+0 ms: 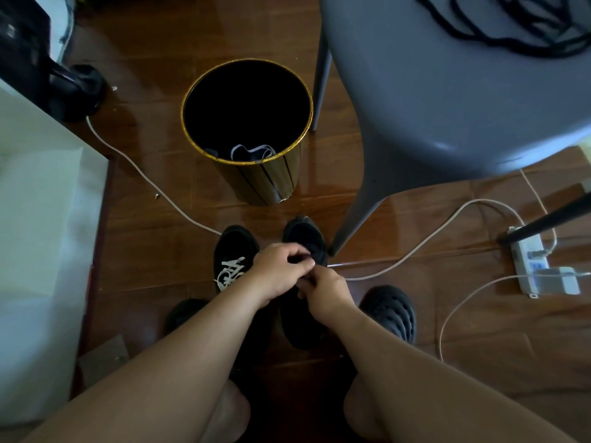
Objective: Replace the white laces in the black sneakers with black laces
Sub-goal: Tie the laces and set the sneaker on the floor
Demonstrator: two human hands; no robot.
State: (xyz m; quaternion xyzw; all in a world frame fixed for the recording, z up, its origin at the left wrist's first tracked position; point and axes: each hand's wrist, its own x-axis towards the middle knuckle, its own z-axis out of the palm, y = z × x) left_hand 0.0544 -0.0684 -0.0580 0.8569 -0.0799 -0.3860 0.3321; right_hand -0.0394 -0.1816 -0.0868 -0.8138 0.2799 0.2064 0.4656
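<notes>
Grip: the left hand [281, 270] and right hand [323, 290] meet over the right sneaker [303, 282], fingers curled and pinched narrow at its eyelet rows; what they pinch is too dark to make out, presumably a black lace. The left sneaker [235, 257], just beside it on the floor [431, 314], carries its white lace [231, 272] threaded. A white lace [252, 151] lies in the bin [262, 180] beyond the toes. Spare black laces [518, 24] lie on the grey chair [447, 100], well apart from the shoes. Judged step: threading the right sneaker. For a clean result, the lace ends should be kept even, each crossing drawn snug before the next eyelet, and the lace kept flat, without twist.
</notes>
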